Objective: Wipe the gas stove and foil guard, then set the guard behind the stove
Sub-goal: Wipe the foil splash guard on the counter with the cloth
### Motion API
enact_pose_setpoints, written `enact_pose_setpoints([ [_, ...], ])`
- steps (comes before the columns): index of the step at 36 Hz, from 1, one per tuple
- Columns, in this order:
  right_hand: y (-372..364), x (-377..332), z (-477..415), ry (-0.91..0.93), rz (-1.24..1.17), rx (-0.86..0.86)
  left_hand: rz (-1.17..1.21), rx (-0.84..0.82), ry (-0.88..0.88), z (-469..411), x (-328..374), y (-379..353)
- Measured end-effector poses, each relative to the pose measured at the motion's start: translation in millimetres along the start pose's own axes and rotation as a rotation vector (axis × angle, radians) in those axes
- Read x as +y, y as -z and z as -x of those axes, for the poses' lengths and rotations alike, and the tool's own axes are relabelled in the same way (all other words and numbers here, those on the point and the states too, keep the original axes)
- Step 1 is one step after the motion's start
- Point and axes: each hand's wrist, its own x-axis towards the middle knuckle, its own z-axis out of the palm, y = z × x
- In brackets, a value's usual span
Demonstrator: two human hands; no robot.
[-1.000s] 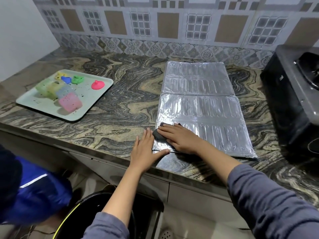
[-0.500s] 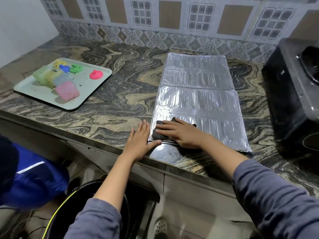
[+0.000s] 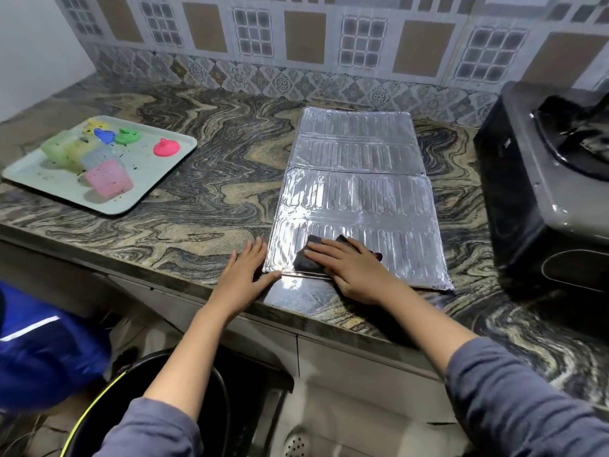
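The ribbed silver foil guard (image 3: pixel 357 196) lies flat on the marbled counter (image 3: pixel 197 206), left of the black gas stove (image 3: pixel 540 179). Right hand (image 3: pixel 354 270) presses a dark cloth (image 3: pixel 304 258) flat-palmed; left hand (image 3: pixel 244 280), open, braces its corner. Thin, light, easily creased, I'd guess: lift it by both side edges.

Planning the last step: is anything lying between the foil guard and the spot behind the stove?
Nothing visible does. The foil guard lies flat on the countertop, left of the gas stove, with only bare counter between them. The strip behind the stove is mostly hidden from this view.
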Motion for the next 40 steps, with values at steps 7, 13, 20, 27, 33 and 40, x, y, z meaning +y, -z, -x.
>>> enact_pose_setpoints([
  [7, -13, -34, 0, -0.3, -0.044, 0.124, 0.023, -0.07, -0.078, -2, -12, 10],
  [13, -17, -64, -17, -0.437, -0.069, 0.144, 0.007, -0.136, -0.132, -2, -15, 19],
  [20, -16, -80, -32, -0.317, -0.027, 0.073, -0.069, -0.116, -0.149, -1, -15, 16],
  [27, -17, -72, -24, -0.165, 0.053, 0.048, -0.129, -0.098, -0.148, 2, -12, 15],
  [33, -19, -61, -5, -0.111, 0.072, 0.017, -0.151, -0.088, -0.14, 2, -13, 12],
  [40, -16, -41, 34, -0.291, 0.018, 0.085, -0.134, -0.098, -0.131, 3, -15, 10],
])
